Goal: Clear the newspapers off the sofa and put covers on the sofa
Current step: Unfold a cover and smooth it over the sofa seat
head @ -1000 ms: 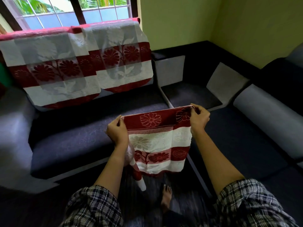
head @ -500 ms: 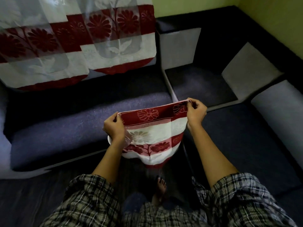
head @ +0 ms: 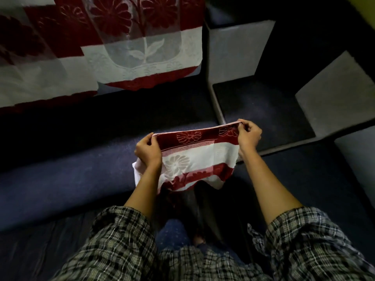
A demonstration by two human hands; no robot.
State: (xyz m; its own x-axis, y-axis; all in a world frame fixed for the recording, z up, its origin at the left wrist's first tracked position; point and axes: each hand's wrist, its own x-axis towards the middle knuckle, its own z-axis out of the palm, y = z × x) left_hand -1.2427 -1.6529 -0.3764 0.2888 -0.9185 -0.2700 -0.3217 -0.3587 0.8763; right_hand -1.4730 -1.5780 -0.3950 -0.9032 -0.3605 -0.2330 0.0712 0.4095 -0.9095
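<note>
Shirt: black, grey and off-white checked woven shirt [head: 203,266], across the bottom of the frame.
Sleeves: same check; left sleeve [head: 121,236] and right sleeve [head: 308,240] end near the elbows, leaving the forearms bare.
Trousers: dark blue dotted trousers [head: 172,234], lower centre.
Hands: left hand [head: 148,153] and right hand [head: 248,136] are uncovered.

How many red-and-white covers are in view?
3: held cover between left hand and right hand; left draped cover and right draped cover overlapping on the backrest. Others may be hidden.

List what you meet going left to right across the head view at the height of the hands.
In order: sofa seat → left hand → red and white cover → right hand → grey cushion.
</note>
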